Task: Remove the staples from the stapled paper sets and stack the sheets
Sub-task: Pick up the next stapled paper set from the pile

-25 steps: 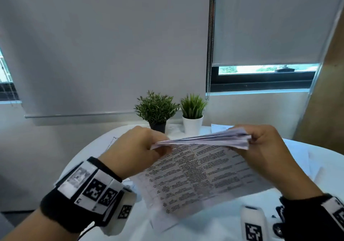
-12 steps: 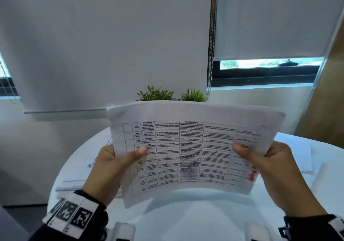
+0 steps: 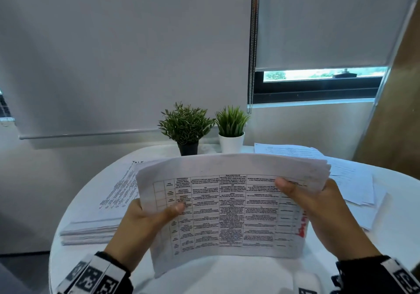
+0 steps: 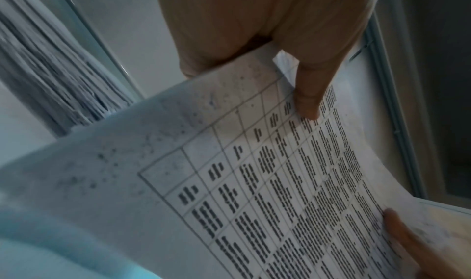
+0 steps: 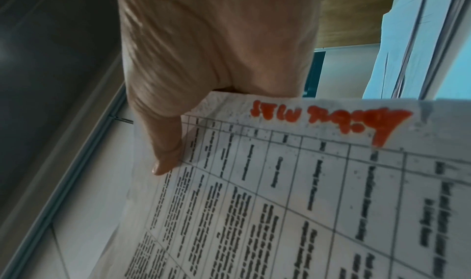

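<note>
Both our hands hold one paper set [image 3: 225, 212] in the air above the round white table [image 3: 227, 277], almost upright, with the printed grid facing us. Our left hand [image 3: 138, 230] pinches the left edge: the thumb lies flat on the front, and the other fingers are behind the sheets where we cannot see them. Our right hand [image 3: 318, 207] pinches the upper right part in the same way, thumb in front near the red handwriting [image 3: 302, 225]. The right wrist view shows this thumb pressed on the page just beside the red marks.

Several sheets fan slightly at the top right corner, so we judge that they are loose there or held at another corner only; we cannot see any staple in these pictures.

We think this bundle is light and very flexible. It already bends in a soft curve between the two grips, and the lower left corner hangs free. Thin sheets can slide on each other and tear at a staple hole, so a firm pinch on both short edges seems the safest hold, with the thumbs pressing flat.

On the table, a thick stack of sheets [image 3: 95, 225] lies at the left, and more papers [image 3: 350, 180] are spread at the right. Two potted plants [image 3: 204, 130] stand at the far edge.
</note>
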The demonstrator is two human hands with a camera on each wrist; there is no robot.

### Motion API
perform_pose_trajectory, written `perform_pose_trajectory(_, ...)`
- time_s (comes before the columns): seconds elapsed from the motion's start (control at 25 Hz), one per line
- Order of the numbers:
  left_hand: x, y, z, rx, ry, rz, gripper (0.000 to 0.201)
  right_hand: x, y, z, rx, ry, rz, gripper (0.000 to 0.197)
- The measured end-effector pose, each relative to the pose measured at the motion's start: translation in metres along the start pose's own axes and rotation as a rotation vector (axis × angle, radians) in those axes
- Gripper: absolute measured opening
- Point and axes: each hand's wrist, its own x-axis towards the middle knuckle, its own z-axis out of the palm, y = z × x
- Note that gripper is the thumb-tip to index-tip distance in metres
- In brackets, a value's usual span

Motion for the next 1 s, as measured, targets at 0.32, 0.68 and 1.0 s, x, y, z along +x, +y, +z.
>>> perform_pose_trajectory(0.32, -0.005, -0.007, -0.002, 0.103, -0.001, -0.064, 0.048, -0.008, 0.014, 0.006, -0.029, -0.021, 0.108, 0.021)
perform_pose_trajectory(0.68, 0.016, 0.033, 0.021, 0.804, 0.352, 0.268, 0.099, 0.034, -0.028, 0.017, -0.292, -0.128, 0.050, 0.014)
perform_pose_trajectory(1.0, 0.046, 0.069, 0.043, 0.547, -0.122, 0.086, 0.016, 0.055, -0.064, 0.042, -0.544, -0.459, -0.112, 0.018)
